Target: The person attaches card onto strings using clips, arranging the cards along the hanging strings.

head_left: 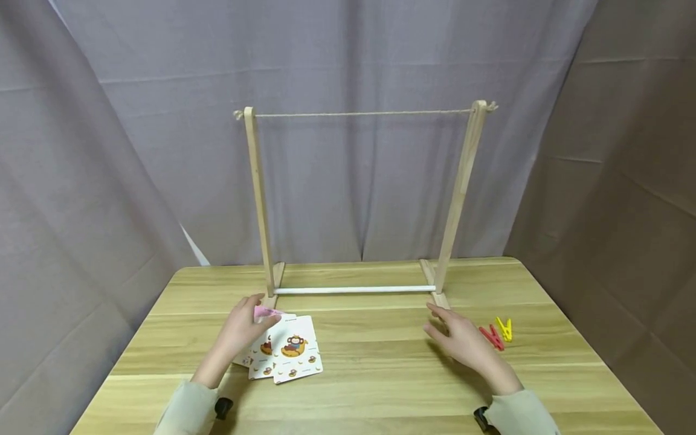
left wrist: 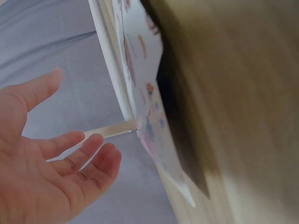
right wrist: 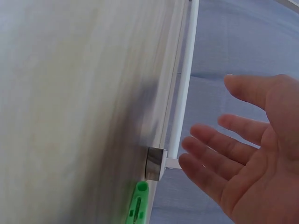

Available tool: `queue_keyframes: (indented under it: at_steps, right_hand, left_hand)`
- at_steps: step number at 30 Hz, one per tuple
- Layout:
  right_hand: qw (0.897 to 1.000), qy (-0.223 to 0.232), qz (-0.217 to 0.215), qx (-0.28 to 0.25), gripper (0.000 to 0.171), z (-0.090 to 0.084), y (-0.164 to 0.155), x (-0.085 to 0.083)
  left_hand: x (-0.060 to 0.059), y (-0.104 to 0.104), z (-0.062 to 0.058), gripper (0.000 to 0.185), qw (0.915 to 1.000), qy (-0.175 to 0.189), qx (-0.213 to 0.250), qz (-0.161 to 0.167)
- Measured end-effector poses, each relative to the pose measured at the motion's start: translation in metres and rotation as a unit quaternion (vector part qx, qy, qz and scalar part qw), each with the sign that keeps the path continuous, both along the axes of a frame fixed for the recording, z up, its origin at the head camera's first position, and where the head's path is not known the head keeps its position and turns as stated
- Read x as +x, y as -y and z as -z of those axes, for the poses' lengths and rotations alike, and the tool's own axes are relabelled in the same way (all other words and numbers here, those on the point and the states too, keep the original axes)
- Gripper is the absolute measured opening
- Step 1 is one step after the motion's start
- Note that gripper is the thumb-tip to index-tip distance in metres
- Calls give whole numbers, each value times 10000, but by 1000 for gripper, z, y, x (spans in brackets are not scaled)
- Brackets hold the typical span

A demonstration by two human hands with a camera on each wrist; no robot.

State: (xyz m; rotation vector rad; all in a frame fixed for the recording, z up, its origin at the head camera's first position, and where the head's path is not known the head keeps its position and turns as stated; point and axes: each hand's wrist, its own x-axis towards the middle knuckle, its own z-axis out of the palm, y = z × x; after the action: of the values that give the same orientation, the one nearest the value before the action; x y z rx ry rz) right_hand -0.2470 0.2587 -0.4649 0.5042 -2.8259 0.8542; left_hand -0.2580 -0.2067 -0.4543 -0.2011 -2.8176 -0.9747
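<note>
Sleeves, pale green, are framing the bottom of the head view as we are reaching over a light wooden table (head_left: 380,374). Grey curtain (head_left: 348,72) is hanging all around it. A wooden rack (head_left: 359,199) is standing at the back, twine strung across its top.

Our left hand (head_left: 241,329) is hovering over the picture cards (head_left: 288,350), fingers spread and relaxed, gripping nothing; whether it is touching them we cannot tell. A pink clip (head_left: 265,312) is lying just beside its fingertips.

Our right hand (head_left: 462,341) is hanging open too, fingers straight, near the red clip (head_left: 491,336) and yellow clip (head_left: 505,329).

Cartoon figures are showing on the cards; no writing is readable.
</note>
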Motion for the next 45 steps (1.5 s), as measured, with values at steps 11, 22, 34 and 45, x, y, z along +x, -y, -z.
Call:
queue_keyframes:
  at_steps: [11,22,34,45]
  right_hand:
    - [10000,83,5,40,53,1,0,3]
    - [10000,10,29,92,51,6,-5,5]
    - [9997,47,215,73,49,9,-16,2]
    - [9997,74,231,-73,45,9,-25,4]
  left_hand:
    - [5,12,8,73,9996,125,32,-238]
    - [8,32,13,74,9972,621,111,-391]
    - [5,42,14,65,9943,881,435,-410]
    - [0,42,16,55,9947,931,179,-399]
